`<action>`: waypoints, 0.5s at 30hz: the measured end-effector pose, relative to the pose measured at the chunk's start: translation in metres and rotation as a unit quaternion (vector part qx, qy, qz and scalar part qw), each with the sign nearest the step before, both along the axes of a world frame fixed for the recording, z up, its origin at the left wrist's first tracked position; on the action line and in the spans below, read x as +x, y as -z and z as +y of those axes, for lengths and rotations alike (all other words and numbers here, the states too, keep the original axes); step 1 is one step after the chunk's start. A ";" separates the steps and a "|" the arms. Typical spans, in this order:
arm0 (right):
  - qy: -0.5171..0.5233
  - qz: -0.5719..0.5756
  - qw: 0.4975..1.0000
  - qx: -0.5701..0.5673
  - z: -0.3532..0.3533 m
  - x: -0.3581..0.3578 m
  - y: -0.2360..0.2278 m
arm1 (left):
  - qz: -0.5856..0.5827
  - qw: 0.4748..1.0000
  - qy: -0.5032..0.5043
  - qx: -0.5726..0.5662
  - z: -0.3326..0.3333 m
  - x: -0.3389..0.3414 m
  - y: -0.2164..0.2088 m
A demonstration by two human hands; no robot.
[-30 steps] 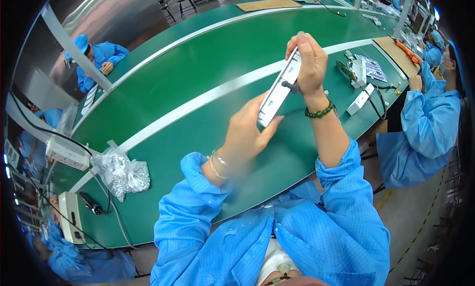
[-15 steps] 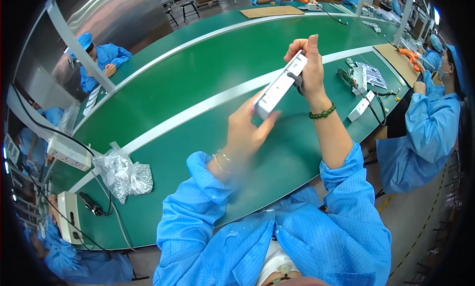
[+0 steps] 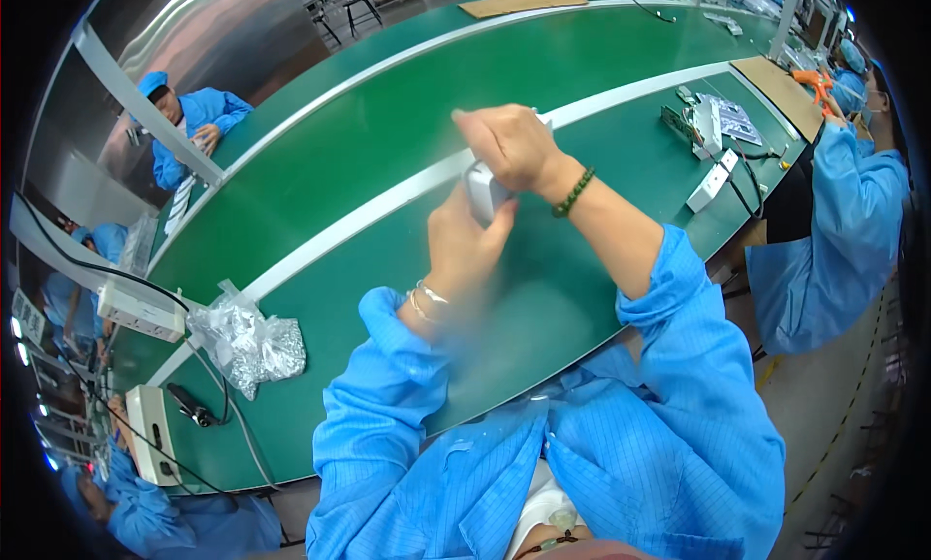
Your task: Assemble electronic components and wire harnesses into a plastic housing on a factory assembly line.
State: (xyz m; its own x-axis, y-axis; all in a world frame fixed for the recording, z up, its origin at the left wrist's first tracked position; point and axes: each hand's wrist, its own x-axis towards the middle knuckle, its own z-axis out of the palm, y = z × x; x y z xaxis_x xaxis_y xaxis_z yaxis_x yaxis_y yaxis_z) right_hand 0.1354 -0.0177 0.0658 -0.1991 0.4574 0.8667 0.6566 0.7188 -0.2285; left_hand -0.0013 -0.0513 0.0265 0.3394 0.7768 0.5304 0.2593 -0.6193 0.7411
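A white oblong case (image 3: pixel 481 193) with rounded corners is held up over the green bench, between my two hands. My left hand (image 3: pixel 462 238) grips its near end, thumb along the right side. Across the upper part lies my right hand (image 3: pixel 516 145), its fingers curled over and hiding most of the case. A little of its far end shows beyond the knuckles. Whether the right fingers press on something small against the case cannot be seen.
A clear plastic bag of small silvery parts (image 3: pixel 260 352) lies left on the green bench (image 3: pixel 349 318), near a white power box (image 3: pixel 150 434) and cables. To the right are a white power strip (image 3: pixel 711 184), circuit boards (image 3: pixel 687 133) and a co-worker in blue (image 3: pixel 824 240). A white rail (image 3: pixel 359 211) crosses behind.
My right hand has swung down and left, from holding the far side of the case to curling over its top. The case now shows less of its slotted face.
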 end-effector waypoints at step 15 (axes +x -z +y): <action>0.001 0.259 0.965 -0.046 -0.004 0.058 0.009 | -0.127 0.982 0.124 -0.062 0.003 -0.001 -0.008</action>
